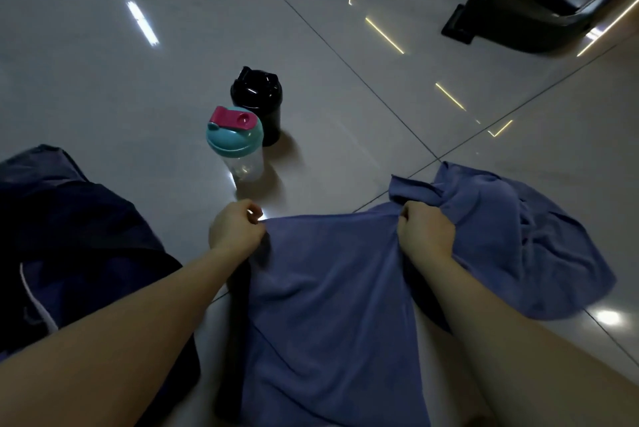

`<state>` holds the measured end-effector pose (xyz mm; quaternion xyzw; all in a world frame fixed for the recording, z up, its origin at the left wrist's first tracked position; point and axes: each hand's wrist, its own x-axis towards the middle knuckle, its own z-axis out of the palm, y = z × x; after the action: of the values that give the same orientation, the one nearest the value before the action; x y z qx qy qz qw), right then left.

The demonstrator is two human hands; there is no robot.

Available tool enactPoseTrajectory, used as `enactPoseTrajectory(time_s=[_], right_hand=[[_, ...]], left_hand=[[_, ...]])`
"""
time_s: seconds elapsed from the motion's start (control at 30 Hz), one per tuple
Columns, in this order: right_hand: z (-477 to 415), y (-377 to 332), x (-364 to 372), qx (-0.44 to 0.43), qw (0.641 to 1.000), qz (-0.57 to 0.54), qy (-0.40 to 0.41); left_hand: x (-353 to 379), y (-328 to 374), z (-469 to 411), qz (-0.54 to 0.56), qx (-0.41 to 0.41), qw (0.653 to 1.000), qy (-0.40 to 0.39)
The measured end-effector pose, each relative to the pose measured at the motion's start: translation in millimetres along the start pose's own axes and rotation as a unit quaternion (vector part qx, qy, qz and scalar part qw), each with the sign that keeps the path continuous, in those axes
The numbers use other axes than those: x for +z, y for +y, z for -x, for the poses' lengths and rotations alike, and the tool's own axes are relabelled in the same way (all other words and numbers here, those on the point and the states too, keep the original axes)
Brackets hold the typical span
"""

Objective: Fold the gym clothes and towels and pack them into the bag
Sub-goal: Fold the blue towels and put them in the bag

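A blue towel [332, 288] hangs stretched between my two hands above the tiled floor. My left hand [237, 231] pinches its top left corner. My right hand [427, 236] grips the top edge further right, and the rest of the cloth bunches and spills onto the floor to the right of that hand. A dark navy bag [69, 236] with a white cord lies on the floor at the left, partly behind my left forearm.
Two shaker bottles stand on the floor beyond my hands: a clear one with a teal and pink lid [237, 146] and a black one [257, 103] behind it. A black metal frame of gym equipment [491, 4] stands at the far right.
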<state>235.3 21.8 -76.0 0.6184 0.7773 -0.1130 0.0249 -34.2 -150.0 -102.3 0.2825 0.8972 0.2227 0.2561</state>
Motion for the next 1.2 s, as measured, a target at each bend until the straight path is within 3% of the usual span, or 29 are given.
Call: enactPoseTrajectory(time_s=[0.23,0.6,0.7,0.8,1.0,1.2], right_hand=[[-9,4,6,-0.036,0.999,-0.008,0.019],[-24,-10,4,-0.156,0.977,0.146,-0.014],[-29,-15,6,-0.236,0.964,0.124,-0.019],[-35,-17,12,-0.313,0.937,0.127,-0.090],[-42,-21,6,-0.319,0.935,0.134,-0.081],[-33,-21,-9,-0.297,0.945,0.048,-0.126]], left_hand=[[-1,6,0,-0.133,0.069,0.989,-0.008],[-13,-8,5,-0.164,0.136,0.977,-0.020],[-16,-7,8,-0.143,0.133,0.981,-0.009],[-18,-11,10,-0.121,0.123,0.985,0.001],[-25,-20,10,-0.110,0.113,0.988,0.005],[-34,-23,13,-0.099,0.108,0.989,-0.002]])
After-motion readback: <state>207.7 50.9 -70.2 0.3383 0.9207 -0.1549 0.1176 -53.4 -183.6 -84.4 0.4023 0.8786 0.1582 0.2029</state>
